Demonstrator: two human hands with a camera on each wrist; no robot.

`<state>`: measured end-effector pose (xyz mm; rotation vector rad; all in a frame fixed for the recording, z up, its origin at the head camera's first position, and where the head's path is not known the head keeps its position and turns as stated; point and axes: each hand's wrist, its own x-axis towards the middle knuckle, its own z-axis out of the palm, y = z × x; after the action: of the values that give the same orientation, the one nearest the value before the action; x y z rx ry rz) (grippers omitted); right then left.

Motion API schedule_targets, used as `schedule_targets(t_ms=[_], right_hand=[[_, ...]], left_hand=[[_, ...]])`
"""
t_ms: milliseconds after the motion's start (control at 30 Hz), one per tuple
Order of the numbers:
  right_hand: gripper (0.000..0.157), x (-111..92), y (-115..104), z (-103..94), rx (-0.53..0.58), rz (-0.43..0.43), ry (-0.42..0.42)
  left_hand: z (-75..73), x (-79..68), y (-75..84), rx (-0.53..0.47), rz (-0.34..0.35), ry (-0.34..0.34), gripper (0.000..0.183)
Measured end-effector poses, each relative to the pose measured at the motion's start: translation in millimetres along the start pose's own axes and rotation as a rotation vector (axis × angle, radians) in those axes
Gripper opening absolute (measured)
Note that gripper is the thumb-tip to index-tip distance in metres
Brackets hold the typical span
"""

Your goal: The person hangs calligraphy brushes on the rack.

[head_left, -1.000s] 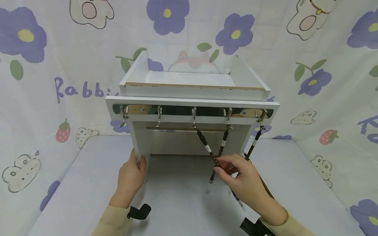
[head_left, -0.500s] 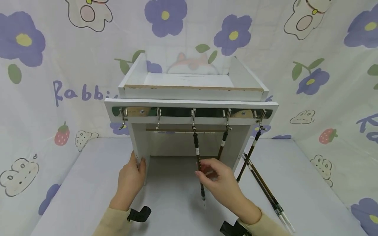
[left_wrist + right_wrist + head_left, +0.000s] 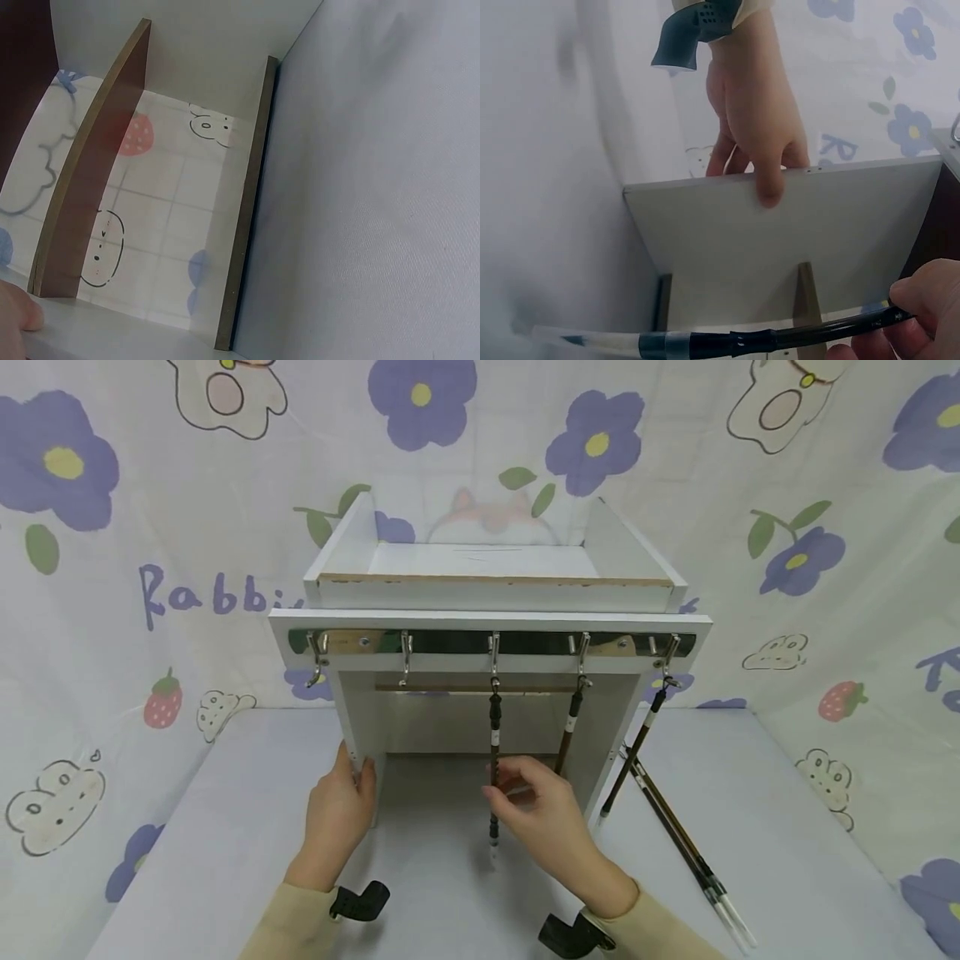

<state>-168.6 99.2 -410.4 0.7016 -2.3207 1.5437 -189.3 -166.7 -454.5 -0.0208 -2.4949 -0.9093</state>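
A calligraphy brush [image 3: 494, 735] hangs upright by its loop from the middle hook of a white wooden rack [image 3: 480, 617]. My right hand [image 3: 547, 818] pinches its dark handle below the white label. In the right wrist view the brush [image 3: 754, 342] shows a pale tip with a dark point inside a clear cap. My left hand [image 3: 337, 818] grips the front edge of the rack's left side panel [image 3: 780, 217], thumb on the inner face and fingers outside. Two more brushes hang to the right, one brush [image 3: 572, 722] behind my right hand and another brush [image 3: 633, 752] at the end hook.
Several metal hooks line the rack's front; the two left ones, such as the far-left hook [image 3: 315, 660], hold no brush. More capped brushes [image 3: 686, 847] lie on the white table [image 3: 810, 860] at the right. A patterned cloth [image 3: 697, 493] stands behind.
My right hand has moved left with the middle brush, which swung from a slant to hanging straight down. My left hand has stayed on the side panel.
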Motion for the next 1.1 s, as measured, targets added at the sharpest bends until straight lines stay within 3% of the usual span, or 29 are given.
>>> schedule_targets(t_ms=[300,533,800,1100], right_hand=[[0.021,0,1,-4.5,-0.06,0.022,-0.023],[0.025,-6,-8,-18.8,-0.058,0.032,-0.041],[0.031,-23,-2,-59.4,-0.099,-0.031,-0.036],[0.03,-48,22,-119.3,-0.237,0.009,0.027]], left_hand=[[1.2,-1.1,5.1,-0.008,-0.009,-0.034,0.038],[1.0,0.9,4.5,0.003,0.0,-0.006,0.033],[-4.6,1.2,2.1,0.008,-0.002,-0.008,0.032],[-1.3,-0.5,3.1,-0.003,-0.008,-0.047,0.035]])
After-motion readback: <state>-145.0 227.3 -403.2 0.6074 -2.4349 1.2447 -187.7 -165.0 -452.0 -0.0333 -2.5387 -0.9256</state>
